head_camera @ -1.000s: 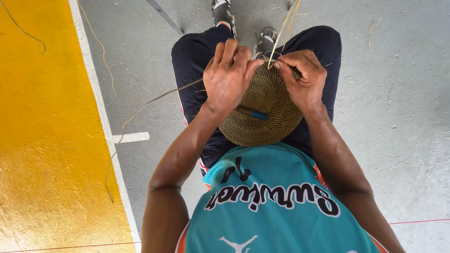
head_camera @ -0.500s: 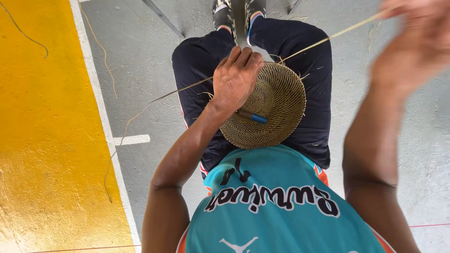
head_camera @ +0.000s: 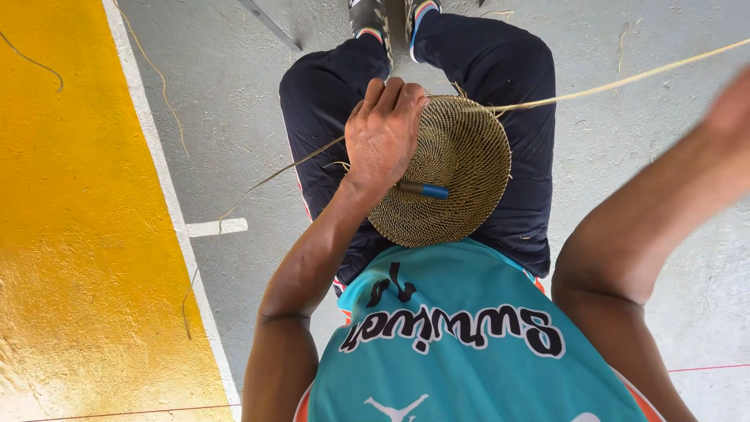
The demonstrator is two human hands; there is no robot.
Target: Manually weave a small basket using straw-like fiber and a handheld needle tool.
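Observation:
A round woven straw disc (head_camera: 461, 176) lies on my lap, over dark trousers (head_camera: 508, 70). My left hand (head_camera: 383, 133) presses on its left side, fingers curled over the far rim. A blue-handled tool (head_camera: 428, 190) sticks out of the weave just below that hand. One long pale strand (head_camera: 617, 80) runs taut from the disc's top edge out to the upper right. My right hand (head_camera: 734, 105) is blurred at the right border, raised high and far from the disc, with the fingers cut off by the frame. Loose thin strands (head_camera: 266, 180) trail left from under the disc.
I sit over a grey concrete floor (head_camera: 226, 78) with a white line (head_camera: 160, 180) and a yellow painted band (head_camera: 70, 195) on the left. Stray fibres lie on the floor. My shoes (head_camera: 375, 16) show at the top, and a teal shirt (head_camera: 461, 336) fills the bottom.
My right hand left the disc and swept out to the upper right, drawing the strand long and taut. The left hand stayed on the disc.

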